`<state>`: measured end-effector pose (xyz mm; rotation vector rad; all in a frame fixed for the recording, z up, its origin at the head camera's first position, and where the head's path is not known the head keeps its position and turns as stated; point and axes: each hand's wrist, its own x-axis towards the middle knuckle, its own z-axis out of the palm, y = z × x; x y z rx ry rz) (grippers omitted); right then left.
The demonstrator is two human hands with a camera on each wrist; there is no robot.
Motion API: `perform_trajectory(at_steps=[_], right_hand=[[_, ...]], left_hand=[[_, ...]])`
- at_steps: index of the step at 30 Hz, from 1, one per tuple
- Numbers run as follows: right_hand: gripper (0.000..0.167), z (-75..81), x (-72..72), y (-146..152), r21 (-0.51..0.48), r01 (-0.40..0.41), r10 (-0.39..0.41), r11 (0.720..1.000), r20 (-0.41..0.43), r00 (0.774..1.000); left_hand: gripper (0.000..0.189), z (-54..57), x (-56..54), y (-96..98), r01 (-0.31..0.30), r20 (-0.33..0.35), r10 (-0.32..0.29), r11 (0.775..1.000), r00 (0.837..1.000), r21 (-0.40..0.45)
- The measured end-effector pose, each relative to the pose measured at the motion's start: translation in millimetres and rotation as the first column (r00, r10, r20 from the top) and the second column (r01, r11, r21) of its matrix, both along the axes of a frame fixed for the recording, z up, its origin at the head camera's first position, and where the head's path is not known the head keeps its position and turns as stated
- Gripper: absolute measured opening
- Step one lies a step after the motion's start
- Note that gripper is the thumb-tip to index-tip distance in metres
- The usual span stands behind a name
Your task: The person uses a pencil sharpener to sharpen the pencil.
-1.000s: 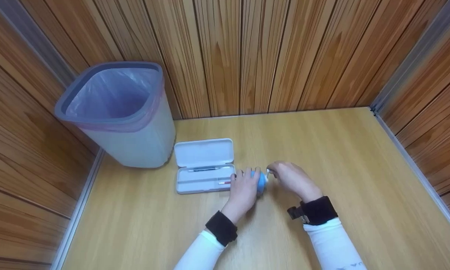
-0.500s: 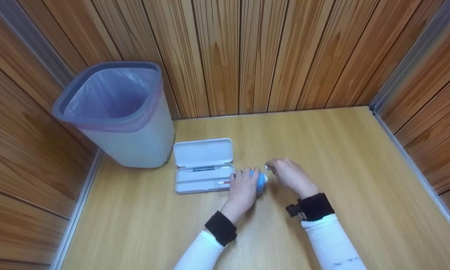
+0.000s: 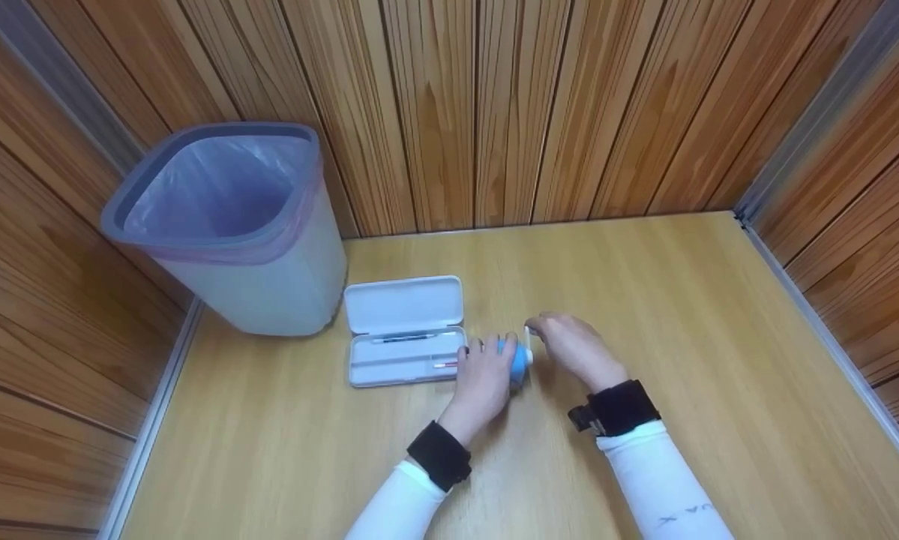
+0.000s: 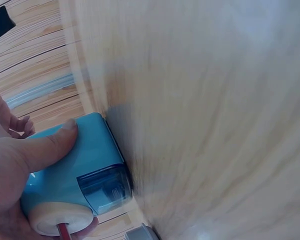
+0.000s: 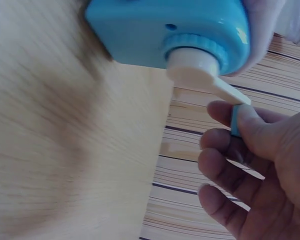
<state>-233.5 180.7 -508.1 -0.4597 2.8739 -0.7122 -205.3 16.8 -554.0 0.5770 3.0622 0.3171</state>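
On the table, my left hand (image 3: 483, 386) grips a blue crank pencil sharpener (image 3: 519, 365) from above. In the left wrist view the thumb lies along the sharpener's blue body (image 4: 92, 145), beside its dark see-through shavings drawer (image 4: 107, 190). A red pencil (image 4: 63, 231) with a white end sticks out of the cream-coloured front ring (image 4: 60, 218). My right hand (image 3: 573, 349) is at the other end. Its thumb and forefinger pinch the blue knob (image 5: 235, 121) of the cream crank arm (image 5: 232, 91), the other fingers loosely bent.
Left of the sharpener lies a white pencil case (image 3: 404, 304) with its lid up and a dark pen (image 3: 404, 338) inside. The pencil's end overlaps the case. A lined waste bin (image 3: 284, 285) stands at the back left. Wood-plank walls (image 3: 449, 112) enclose the table (image 3: 644, 285).
The right hand has shifted slightly up and left with the crank, which has turned and now points upward in the head view. The left hand still holds the sharpener in place.
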Motion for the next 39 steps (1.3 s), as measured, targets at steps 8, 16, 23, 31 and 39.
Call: perform_trajectory(at_steps=[8, 16, 23, 31, 39], right_hand=[[0.035, -8.4, -4.3, -1, 0.022, 0.019, -0.019, 1.000, -0.020, 1.000], [0.031, -17.6, -9.1, -1, 0.040, 0.057, -0.055, 0.998, -0.045, 0.997], [0.027, -25.1, -14.4, 0, 0.020, 0.085, -0.085, 0.996, -0.030, 0.996], [0.027, -35.8, -15.5, 2, 0.038, 0.076, -0.076, 0.996, -0.003, 0.997], [0.023, -43.0, -15.5, 1, 0.067, 0.061, -0.062, 0.996, 0.011, 0.998]], left_hand=[[0.062, -2.1, -1.0, -0.7, 0.008, -0.044, -0.008, 1.000, 0.999, -0.012], [0.068, -2.4, -0.7, -0.8, 0.007, -0.051, -0.008, 1.000, 0.999, -0.020], [0.069, -3.4, -0.8, -0.6, 0.001, -0.081, -0.004, 0.999, 0.997, -0.033], [0.072, -1.4, -1.1, -0.4, 0.005, -0.029, -0.006, 1.000, 1.000, -0.027], [0.073, -3.2, -0.6, 0.3, -0.003, -0.074, -0.001, 0.998, 0.997, -0.055]])
